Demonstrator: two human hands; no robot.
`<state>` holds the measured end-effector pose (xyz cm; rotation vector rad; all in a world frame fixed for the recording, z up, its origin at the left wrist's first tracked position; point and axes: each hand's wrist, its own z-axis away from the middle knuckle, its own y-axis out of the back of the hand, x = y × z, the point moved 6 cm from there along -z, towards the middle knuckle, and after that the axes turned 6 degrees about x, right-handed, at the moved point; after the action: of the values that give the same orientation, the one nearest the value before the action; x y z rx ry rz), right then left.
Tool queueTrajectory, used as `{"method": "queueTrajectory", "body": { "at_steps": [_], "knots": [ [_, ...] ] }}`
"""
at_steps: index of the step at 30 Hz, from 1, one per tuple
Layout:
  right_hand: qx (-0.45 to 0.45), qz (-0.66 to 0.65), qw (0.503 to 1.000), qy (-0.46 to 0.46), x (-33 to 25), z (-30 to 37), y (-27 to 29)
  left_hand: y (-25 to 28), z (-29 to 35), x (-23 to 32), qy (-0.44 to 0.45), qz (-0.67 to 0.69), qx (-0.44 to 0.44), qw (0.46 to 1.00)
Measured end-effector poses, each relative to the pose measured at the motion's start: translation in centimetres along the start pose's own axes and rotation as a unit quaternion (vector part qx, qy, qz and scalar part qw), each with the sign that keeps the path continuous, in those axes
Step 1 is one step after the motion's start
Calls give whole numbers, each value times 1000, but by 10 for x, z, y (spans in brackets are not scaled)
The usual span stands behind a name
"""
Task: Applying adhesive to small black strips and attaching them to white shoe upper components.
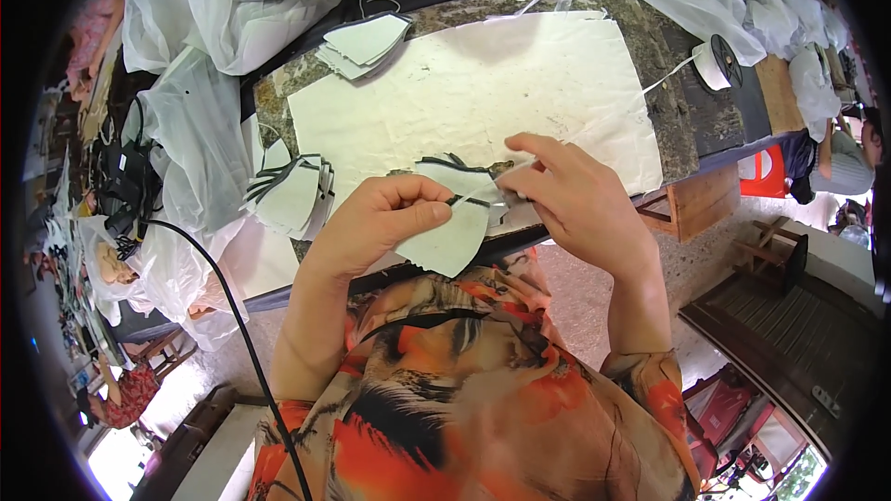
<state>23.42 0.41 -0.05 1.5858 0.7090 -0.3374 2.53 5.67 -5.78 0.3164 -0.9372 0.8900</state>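
My left hand point(394, 223) is closed, thumb and forefinger pinching a pale, shield-shaped fabric piece point(447, 246) with a dark edge and a zigzag-cut lower side. A narrow white strip shows at the pinch. Just behind lies another pale piece with black edging point(455, 164), partly covered. To the right, my right hand point(575, 195) hovers at the piece's side with one finger stretched out. Its other fingertips are blurred and partly hidden, so whether they grip anything is unclear. A stack of similar black-edged pieces point(292, 195) sits beside my left hand.
A large white sheet point(483, 83) covers the worn tabletop point(682, 111). Another stack of pale pieces point(364, 44) rests at its far left. Clear plastic bags point(200, 130) crowd the left and back. A white spool point(713, 65) stands at right. A black cable point(227, 288) runs down the left.
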Motion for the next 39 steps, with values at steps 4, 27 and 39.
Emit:
{"method": "queueTrajectory", "body": {
  "at_steps": [4,27,39],
  "knots": [
    [11,-8,1000,-2,4,-4,-7,-5,3,0,-1,15,7,1000],
    [-45,-77,995,-35,4,-8,-13,-21,3,-3,-28,42,19,999],
    [-20,-127,992,-17,14,-4,-21,-33,-1,-2,-12,63,8,998]
  ]
}}
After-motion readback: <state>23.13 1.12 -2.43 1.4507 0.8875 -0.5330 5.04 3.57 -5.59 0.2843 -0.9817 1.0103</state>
